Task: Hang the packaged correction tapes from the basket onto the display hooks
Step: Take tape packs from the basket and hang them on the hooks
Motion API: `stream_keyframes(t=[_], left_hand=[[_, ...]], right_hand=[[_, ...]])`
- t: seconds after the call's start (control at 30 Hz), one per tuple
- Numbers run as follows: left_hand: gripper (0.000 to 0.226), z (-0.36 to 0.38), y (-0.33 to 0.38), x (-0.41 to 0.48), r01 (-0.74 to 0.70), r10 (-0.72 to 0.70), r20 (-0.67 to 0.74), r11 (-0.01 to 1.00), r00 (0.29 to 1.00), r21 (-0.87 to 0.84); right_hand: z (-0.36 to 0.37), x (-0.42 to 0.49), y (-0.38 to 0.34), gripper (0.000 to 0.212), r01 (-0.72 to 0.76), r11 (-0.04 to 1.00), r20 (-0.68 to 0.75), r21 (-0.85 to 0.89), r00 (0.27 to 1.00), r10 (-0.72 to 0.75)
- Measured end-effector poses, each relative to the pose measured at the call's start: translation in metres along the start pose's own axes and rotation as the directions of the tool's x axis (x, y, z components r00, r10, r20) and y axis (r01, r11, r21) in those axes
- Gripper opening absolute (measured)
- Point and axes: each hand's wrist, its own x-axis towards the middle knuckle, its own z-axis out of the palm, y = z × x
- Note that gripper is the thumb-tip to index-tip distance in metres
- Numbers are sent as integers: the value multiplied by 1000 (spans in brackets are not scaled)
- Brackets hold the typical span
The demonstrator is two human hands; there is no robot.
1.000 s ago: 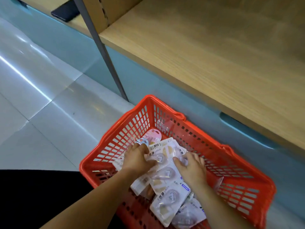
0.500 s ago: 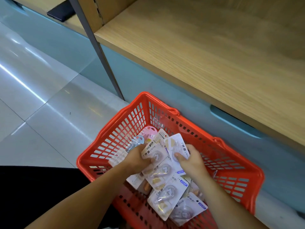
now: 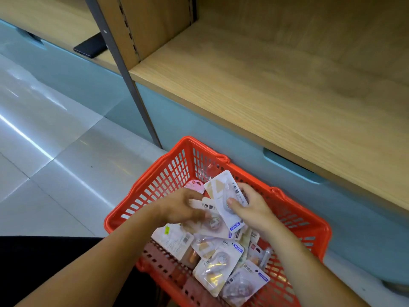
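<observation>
Raised over the heap at the far middle of the basket: one packaged correction tape [image 3: 219, 192], a white card with a clear blister, tilted, its print too small to read. Pinched in the right hand [image 3: 252, 207], thumb pressed on the face, fingers curled behind and mostly hidden by the card. Just left of it and touching its edge, a second pack [image 3: 203, 204] under the left hand [image 3: 179, 207]; fingertips smeared by motion blur, so no telling whether gripping or only resting there. Beneath both hands, a loose pile of packs [image 3: 219, 260], overlapping at all angles, several half buried, details washed out. Just beyond the left hand, a pink round item [image 3: 194, 186], mostly covered. All of it inside a red plastic mesh basket [image 3: 163, 180], near corner cut off by the bottom of the frame; underside hidden, so unclear what supports it. To the left, pale glossy floor tiles [image 3: 55, 165]. Close behind the basket, a teal base cabinet [image 3: 221, 138], topped by a light wooden shelf [image 3: 265, 89], soft and blurred toward the far right. At the shelf's left end, a grey slotted upright [image 3: 127, 80]. Farther left, a flat dark object [image 3: 89, 48], partly hidden behind the upright, identity unclear. At near left, dark fabric [image 3: 44, 262], cut off by the frame edge. Both forearms bare, entering from the bottom edge.
</observation>
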Motion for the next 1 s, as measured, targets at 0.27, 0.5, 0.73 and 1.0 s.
stream_keyframes(t=[0.27,0.5,0.73,1.0], left_hand=[[49,2,12,-4,-158,31,-299,899,954,-410],[50,26,22,-4,-151,-32,-234,676,972,-722],[34,38,25,-12,-115,19,-166,799,986,-590],[41,17,45,-37,-259,101,-295,780,950,-569]], right_hand=[[-15,-19,-7,59,-122,947,223,297,973,56],[-13,-27,-13,62,-29,903,63,428,998,2],[-16,-35,-18,58,-10,891,-26,453,999,24],[-14,-57,-54,56,77,896,-69,438,996,-51]])
